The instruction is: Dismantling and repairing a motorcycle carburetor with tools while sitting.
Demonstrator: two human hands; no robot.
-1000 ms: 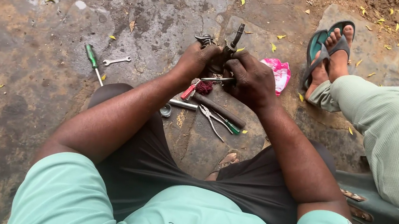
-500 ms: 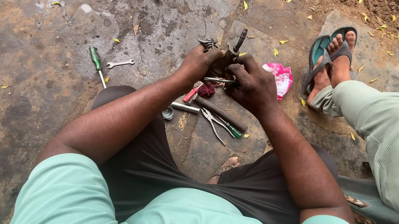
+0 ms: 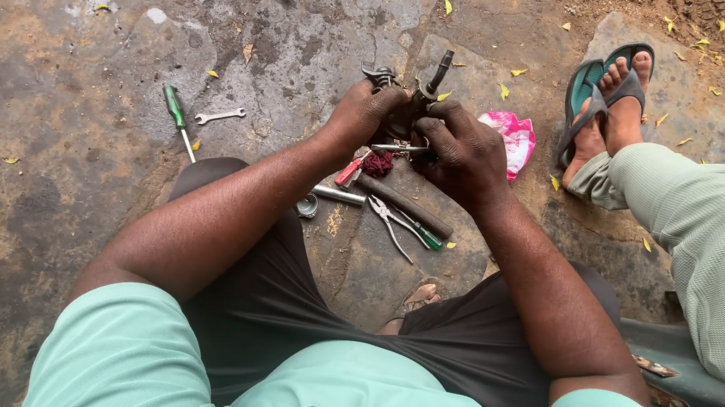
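Together, two hands (image 3: pixel 417 141) grip one metal part (image 3: pixel 412 107).

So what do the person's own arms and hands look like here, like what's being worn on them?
Both arms are bare from the upper arm down, below short mint-green sleeves of a shirt with a small dark emblem at the chest. The left hand and right hand are bare: no gloves. No watch, bracelet or ring shows from this view.

Soft, even daylight falls on the stone ground (image 3: pixel 62 145) before me; shadows are faint under my arms, no glare, everything sharp, with slight stretching at the frame edges.
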